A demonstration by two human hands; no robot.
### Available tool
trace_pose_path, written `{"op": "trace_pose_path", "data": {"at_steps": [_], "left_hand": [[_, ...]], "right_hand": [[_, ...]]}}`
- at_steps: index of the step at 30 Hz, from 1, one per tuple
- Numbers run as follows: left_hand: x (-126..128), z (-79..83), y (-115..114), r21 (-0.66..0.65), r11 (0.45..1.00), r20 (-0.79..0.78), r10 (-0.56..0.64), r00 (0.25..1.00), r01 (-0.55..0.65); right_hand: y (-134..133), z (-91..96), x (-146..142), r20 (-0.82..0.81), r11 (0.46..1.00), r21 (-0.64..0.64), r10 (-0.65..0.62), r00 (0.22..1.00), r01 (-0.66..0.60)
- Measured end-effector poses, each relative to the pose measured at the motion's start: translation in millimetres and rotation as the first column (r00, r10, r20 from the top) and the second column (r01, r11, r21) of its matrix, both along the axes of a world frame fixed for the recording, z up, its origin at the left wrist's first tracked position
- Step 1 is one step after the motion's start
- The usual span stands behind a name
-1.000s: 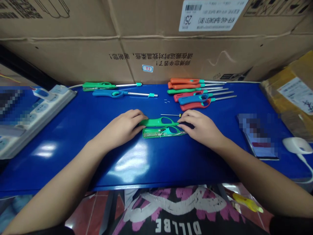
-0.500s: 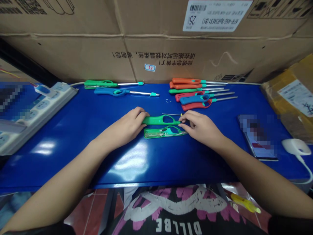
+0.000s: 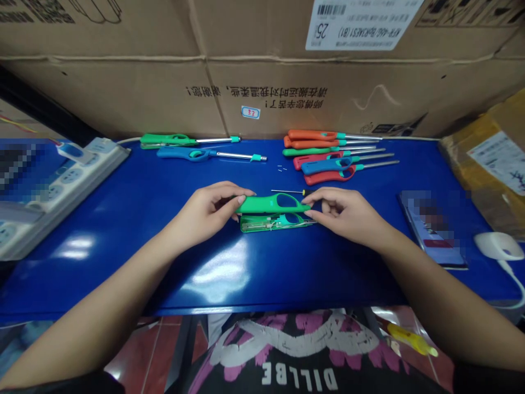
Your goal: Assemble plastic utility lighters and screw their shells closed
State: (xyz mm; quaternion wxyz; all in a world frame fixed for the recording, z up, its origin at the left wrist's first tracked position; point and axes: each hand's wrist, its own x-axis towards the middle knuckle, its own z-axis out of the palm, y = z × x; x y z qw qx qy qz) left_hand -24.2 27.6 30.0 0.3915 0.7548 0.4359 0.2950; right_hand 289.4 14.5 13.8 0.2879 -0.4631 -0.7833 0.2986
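Note:
Between my two hands is a green lighter shell half (image 3: 262, 204), its smooth outer side facing up. My left hand (image 3: 215, 210) pinches its wide left end between thumb and fingers. At the narrow right end, my right hand (image 3: 342, 210) grips the tip with thumb and index finger. Just below it on the table lies the other half of the lighter, an open green casing (image 3: 256, 223) with the inner parts and a wire showing; its right end is partly hidden by my right hand. Behind the shell rests a thin screwdriver (image 3: 287, 191), its handle partly covered by my right hand.
Several gas lighters (image 3: 324, 158) lie in a stack at the back right. A green lighter (image 3: 164, 140) and a blue lighter (image 3: 180, 154) lie back left. Small screws (image 3: 281, 168) are scattered between. A power strip (image 3: 65, 189) stands left, a phone (image 3: 432, 230) right, and a cardboard box (image 3: 262, 71) behind.
The green shell half has come slightly toward me and right, over the open casing's upper edge. My left hand's thumb now lies on top of its end.

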Motion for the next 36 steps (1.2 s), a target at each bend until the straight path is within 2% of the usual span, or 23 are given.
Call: {"op": "trace_pose_path", "data": {"at_steps": [2, 4, 8, 14, 20, 30, 36], "left_hand": [[0.4, -0.9, -1.1, 0.024, 1.000, -0.039, -0.019, 0.999, 0.020], [0.4, -0.1, -2.9, 0.124, 0.989, -0.130, -0.061, 0.990, 0.077], [0.6, 1.7, -7.8, 0.279, 0.926, -0.334, -0.155, 0.930, 0.254], [0.2, -1.9, -8.8, 0.271, 0.891, -0.459, -0.213, 0.863, 0.364], [-0.4, -3.9, -7.4, 0.243, 0.888, -0.555, -0.203, 0.807, 0.390], [-1.7, 1.8, -8.6, 0.184, 0.918, -0.529, -0.208, 0.823, 0.351], [-0.9, 1.4, -6.9, 0.156, 0.932, -0.432, -0.234, 0.871, 0.328]], "right_hand": [[-1.3, 4.7, 2.7, 0.045, 0.999, 0.002, 0.042, 0.998, -0.042], [-1.8, 8.7, 5.9, 0.113, 0.996, 0.034, 0.076, 0.991, -0.080], [-0.6, 13.1, 12.0, 0.259, 0.980, 0.077, 0.156, 0.953, -0.182], [1.5, 14.1, 17.3, 0.312, 0.960, 0.022, 0.258, 0.915, -0.278], [0.7, 12.2, 17.7, 0.341, 0.965, -0.025, 0.253, 0.905, -0.260], [0.1, 9.6, 15.6, 0.380, 0.969, 0.009, 0.224, 0.898, -0.245], [-0.3, 8.6, 15.0, 0.381, 0.970, 0.015, 0.220, 0.898, -0.244]]}}
